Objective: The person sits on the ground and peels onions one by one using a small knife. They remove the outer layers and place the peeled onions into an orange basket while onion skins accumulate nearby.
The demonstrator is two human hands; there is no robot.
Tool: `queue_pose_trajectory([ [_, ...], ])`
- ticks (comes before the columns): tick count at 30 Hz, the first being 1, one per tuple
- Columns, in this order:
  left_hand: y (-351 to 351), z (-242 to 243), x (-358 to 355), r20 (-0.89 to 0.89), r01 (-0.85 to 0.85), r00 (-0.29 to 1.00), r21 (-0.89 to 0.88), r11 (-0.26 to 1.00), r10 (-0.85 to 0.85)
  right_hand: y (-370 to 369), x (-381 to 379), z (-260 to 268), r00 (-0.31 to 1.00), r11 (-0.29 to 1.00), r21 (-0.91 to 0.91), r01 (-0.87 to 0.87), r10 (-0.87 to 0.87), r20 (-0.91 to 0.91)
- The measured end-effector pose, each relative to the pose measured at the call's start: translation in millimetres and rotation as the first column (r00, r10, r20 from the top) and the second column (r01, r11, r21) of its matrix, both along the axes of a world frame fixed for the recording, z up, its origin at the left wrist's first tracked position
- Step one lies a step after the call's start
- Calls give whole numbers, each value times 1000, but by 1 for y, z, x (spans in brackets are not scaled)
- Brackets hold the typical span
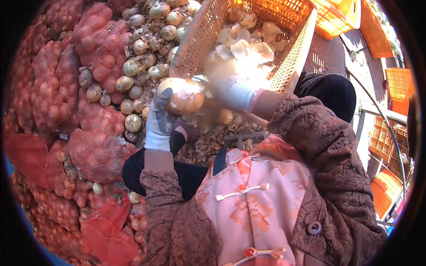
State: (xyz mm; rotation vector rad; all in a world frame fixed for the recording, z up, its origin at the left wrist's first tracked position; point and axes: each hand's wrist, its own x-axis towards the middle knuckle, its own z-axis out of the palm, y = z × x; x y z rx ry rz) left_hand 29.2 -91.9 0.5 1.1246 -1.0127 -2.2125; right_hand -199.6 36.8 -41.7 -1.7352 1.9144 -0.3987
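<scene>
A large yellow-skinned onion (186, 96) sits in my left hand (161, 116), which wears a white knit glove with a grey-coated palm and thumb. To its right is my gloved right hand (234, 91), at the near end of an orange plastic crate (194, 43). Blur and glare cover its fingers, so I cannot tell what they hold. A small shiny edge (199, 78) shows between that hand and the onion; its kind is unclear. Inside the crate lie pale peeled onion pieces and layers (239, 48), partly washed out by sunlight.
Loose onions (131, 68) and dry skins (199, 146) cover the ground left of the crate and below my hands. Red mesh sacks of onions (100, 50) are piled along the left. More orange crates (336, 16) stand at the upper right, and a hose (382, 113) runs down the right side.
</scene>
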Motion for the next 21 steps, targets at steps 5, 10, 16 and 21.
queue_pose_trajectory([
  [5, 4, 5, 0, 37, 28, 999, -33, 999, -26, 40, -7, 52, 902, 966, -129, 224, -155, 404],
  [10, 8, 9, -5, 28, 49, 998, -86, 995, -47, 37, 19, 64, 987, 992, -117, 56, -37, 158],
  [16, 11, 7, -12, 35, 66, 998, -156, 986, -61, 9, 21, 47, 999, 999, 23, 24, -25, 39],
  [21, 15, 9, -9, 51, 20, 999, -190, 982, -10, 7, 30, 18, 995, 992, -99, 83, -78, 57],
])
